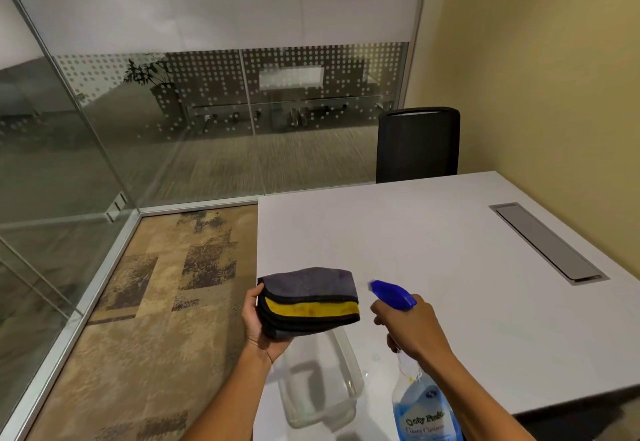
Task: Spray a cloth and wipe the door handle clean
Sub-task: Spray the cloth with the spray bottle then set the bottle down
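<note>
Shown mid-preparation, the left hand (259, 326) was clamped on the near-left edge of a folded cloth (309, 297), grey with a yellow band, held flat and palm-up over a clear plastic container (320, 392) on the white table (450, 267). To its right, the right hand (414, 328) was wrapped around the neck of a spray bottle (420, 402) of blue liquid, fingers closed on the trigger area, with the blue nozzle (391, 293) aimed at the cloth from just beside it. To spray well, the nozzle would best stay close and level with the grey top face, and a few short pulls should dampen rather than soak it. No door handle was in view; presumably it lay elsewhere along the glass partition (173, 129).
</note>
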{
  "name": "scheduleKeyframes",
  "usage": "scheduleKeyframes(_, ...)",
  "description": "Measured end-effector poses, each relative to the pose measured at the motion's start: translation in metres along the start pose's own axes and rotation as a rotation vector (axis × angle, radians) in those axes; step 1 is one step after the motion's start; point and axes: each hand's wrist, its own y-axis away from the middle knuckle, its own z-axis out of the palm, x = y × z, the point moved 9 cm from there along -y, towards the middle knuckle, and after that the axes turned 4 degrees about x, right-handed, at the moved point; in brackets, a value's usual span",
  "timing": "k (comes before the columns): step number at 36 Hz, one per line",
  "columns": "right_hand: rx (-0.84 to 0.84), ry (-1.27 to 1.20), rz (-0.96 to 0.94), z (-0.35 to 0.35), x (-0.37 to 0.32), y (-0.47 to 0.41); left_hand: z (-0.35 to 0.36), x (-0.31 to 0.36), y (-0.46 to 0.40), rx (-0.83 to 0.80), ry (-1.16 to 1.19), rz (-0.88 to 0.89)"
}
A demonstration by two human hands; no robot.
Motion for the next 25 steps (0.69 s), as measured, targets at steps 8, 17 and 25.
scheduleKeyframes(8,-0.088,0.018,-0.054,0.025,-0.020,0.016,-0.002,-0.001,-0.001,0.035,0.017,0.003)
scheduleKeyframes(17,-0.134,0.041,-0.096,0.040,-0.030,0.027,-0.003,0.002,0.003,0.071,-0.001,-0.013)
scheduleKeyframes(25,-0.090,0.017,-0.060,0.025,-0.024,0.018,-0.004,0.011,0.010,0.109,0.001,0.016)
